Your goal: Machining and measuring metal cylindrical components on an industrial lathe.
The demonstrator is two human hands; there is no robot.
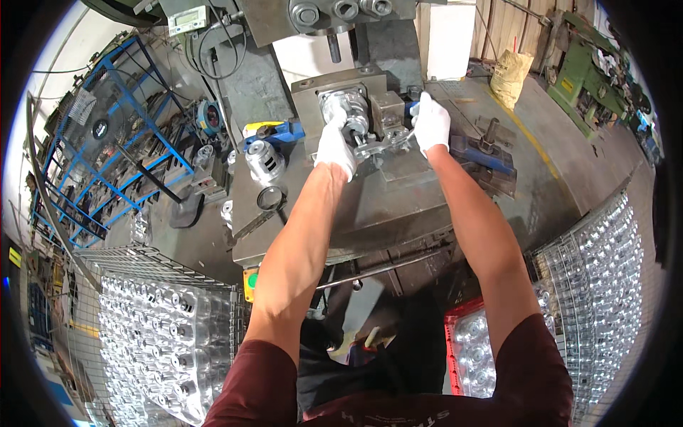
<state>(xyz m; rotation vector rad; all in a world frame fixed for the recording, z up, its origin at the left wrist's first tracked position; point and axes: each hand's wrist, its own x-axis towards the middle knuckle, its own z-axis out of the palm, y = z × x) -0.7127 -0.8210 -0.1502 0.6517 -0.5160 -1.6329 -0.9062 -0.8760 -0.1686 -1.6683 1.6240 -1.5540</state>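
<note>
My left hand (336,146), in a white glove, grips a shiny silver metal casting (353,107) seated in a steel fixture (307,99) on the press table. Right of it, my right hand (431,124), also gloved, is closed with the thumb side up. A short blue piece (410,108) shows at its left edge; whatever lies inside the fingers is hidden. Between my hands, a metal clamp linkage (384,144) runs across the front of the fixture. Above the fixture hangs the press's dark vertical pin (334,48), apart from the casting.
Another silver casting (265,161) stands on the table at left, near a round black-rimmed piece (271,199). Wire baskets of castings flank me at left (160,260) and right (562,260). A red crate (451,349) sits low at right. A fan (99,129) stands far left.
</note>
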